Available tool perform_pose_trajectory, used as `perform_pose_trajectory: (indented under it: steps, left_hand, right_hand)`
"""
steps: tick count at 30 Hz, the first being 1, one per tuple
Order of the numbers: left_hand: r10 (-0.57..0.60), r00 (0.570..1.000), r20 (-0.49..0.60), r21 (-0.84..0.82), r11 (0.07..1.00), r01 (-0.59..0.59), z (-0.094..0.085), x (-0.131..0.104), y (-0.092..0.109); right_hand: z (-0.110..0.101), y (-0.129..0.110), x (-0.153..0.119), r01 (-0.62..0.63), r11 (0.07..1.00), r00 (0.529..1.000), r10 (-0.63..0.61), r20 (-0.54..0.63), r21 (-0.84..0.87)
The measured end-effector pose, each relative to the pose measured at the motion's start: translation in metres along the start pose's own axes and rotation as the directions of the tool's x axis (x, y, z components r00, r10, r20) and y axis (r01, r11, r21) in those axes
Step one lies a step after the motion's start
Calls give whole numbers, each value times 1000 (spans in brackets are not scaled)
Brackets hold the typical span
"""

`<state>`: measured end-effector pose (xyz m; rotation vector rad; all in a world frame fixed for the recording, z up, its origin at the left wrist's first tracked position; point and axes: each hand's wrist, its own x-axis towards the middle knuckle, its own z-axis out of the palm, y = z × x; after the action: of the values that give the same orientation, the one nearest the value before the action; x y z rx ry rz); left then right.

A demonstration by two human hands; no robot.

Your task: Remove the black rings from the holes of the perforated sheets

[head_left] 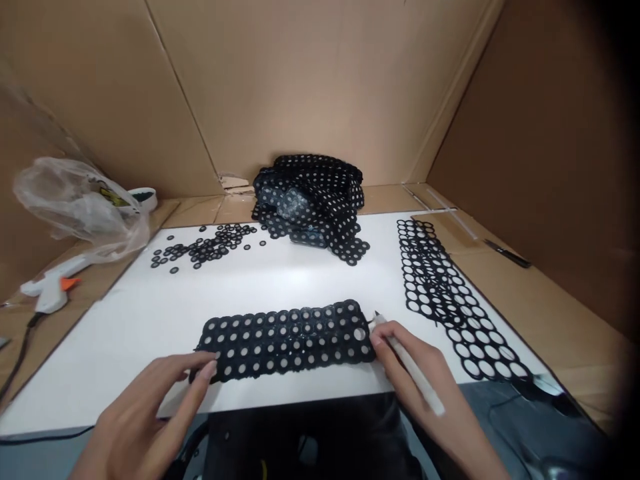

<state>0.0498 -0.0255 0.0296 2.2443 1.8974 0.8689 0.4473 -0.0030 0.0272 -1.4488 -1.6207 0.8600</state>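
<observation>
A black strip of joined rings with pale round centres (pixel 285 340) lies across the near part of the white board. My left hand (pixel 150 407) pinches its lower left corner between thumb and forefinger. At the strip's right end, my right hand (pixel 417 370) is closed round a white pencil-like tool (pixel 415 373), its dark tip pointing up and away. The fingers of that hand also touch the strip's right edge. One round spot near the right end looks larger and whiter than those around it.
Small loose black rings (pixel 210 248) are scattered at the back left. A heap of dotted black sheet (pixel 310 193) sits at the back. Black ring netting (pixel 440 287) lies right, near a knife (pixel 507 253). At left are a glue gun (pixel 53 287) and a plastic bag (pixel 80 200).
</observation>
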Motion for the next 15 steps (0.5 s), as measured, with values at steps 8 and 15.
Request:
perform_pose_trajectory:
  steps: [8, 15]
  left_hand:
    - [215, 976, 40, -129, 969, -209, 61, 24, 25]
    - [66, 978, 198, -101, 994, -46, 69, 15, 30]
  right_hand:
    - [-8, 10, 1, -309, 950, 947, 312, -84, 42]
    - [-9, 18, -11, -334, 936, 931, 346, -118, 110]
